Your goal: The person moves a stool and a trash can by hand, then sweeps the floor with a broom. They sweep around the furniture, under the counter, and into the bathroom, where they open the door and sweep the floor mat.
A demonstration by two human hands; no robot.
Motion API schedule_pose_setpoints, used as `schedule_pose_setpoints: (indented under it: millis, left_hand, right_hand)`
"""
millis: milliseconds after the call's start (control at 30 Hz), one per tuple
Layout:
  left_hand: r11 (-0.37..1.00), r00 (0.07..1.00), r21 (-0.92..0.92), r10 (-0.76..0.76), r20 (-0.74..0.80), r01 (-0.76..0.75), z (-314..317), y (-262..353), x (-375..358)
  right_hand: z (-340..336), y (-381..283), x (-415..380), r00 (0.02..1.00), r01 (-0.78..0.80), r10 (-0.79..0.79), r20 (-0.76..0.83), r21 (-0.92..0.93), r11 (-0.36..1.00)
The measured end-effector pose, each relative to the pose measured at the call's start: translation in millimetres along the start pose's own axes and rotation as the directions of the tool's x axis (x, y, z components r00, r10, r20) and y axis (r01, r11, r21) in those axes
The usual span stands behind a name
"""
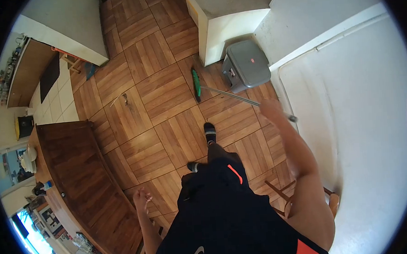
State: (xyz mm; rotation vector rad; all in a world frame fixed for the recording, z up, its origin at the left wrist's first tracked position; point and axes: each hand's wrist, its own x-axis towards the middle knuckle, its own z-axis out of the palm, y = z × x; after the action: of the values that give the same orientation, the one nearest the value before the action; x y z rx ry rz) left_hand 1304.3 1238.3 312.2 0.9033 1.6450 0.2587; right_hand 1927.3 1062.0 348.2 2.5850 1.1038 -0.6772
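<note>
Wrapped around the handle of a broom, the right hand (270,109) is holding it firmly near the end, with a short stub (293,118) of the handle jutting out past the fist towards the white wall (350,114). Most of the broom is extending ahead of the grip: the thin handle (232,95) is running up and leftward across the view, passing just in front of the grey bin (246,62), and is meeting the green head (196,85) well apart from the hand. Its long axis is sloping gently, while the head's own long axis is standing nearly vertical in the view, crosswise to the handle. Dark bristles are facing left, away from the fist. Whether they are touching the wooden floor (174,98) is hard to tell. Small debris (126,99) is lying on the floor well to the left of the head. Down by the wooden cabinet (84,174), the left hand (143,199) is hanging with its fingers loosely bent and parted, well away from the broom.
</note>
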Motion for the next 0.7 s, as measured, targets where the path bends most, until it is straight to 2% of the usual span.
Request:
schedule_pose_setpoints:
  millis: [100,200,267,333,400,467,567,667,700]
  left_hand:
    - [0.991,0.993,0.069,-0.117,-0.029,0.119,33,6,-18]
    - [0.989,0.99,0.055,-0.139,-0.026,0.141,56,10,-19]
    - [0.992,0.992,0.029,-0.122,0.023,0.121,68,8,-9]
    - [0.994,0.989,0.04,-0.104,0.104,0.1,67,13,-2]
    - [0.992,0.991,-0.005,-0.127,0.036,0.127,70,20,-5]
    - [0.99,0.991,-0.033,-0.133,0.014,0.134,79,24,-2]
    - [0.988,0.988,0.006,-0.153,0.029,0.153,70,18,-4]
    - [0.987,0.985,0.024,-0.16,0.059,0.158,70,17,4]
    - [0.989,0.986,0.025,-0.15,0.073,0.148,76,26,2]
  right_hand:
    - [-44,25,6,0.994,-0.074,0.065,-0.086,-0.102,0.992]
    - [-26,18,60,0.998,-0.045,0.05,0.042,-0.124,0.991]
    - [60,12,106,0.954,0.066,-0.126,-0.273,-0.216,0.974]
    - [49,3,107,0.944,0.082,-0.135,-0.3,-0.181,0.98]
    - [-7,23,85,0.999,-0.009,0.008,-0.034,-0.029,1.0]
    - [-29,59,69,0.998,-0.058,0.058,-0.001,-0.03,0.998]
    - [-55,63,51,0.989,-0.142,0.143,0.022,-0.049,0.989]
    - [2,38,83,0.988,-0.133,0.14,0.06,-0.11,0.985]
    - [31,20,89,0.996,-0.08,0.085,0.039,-0.116,0.99]
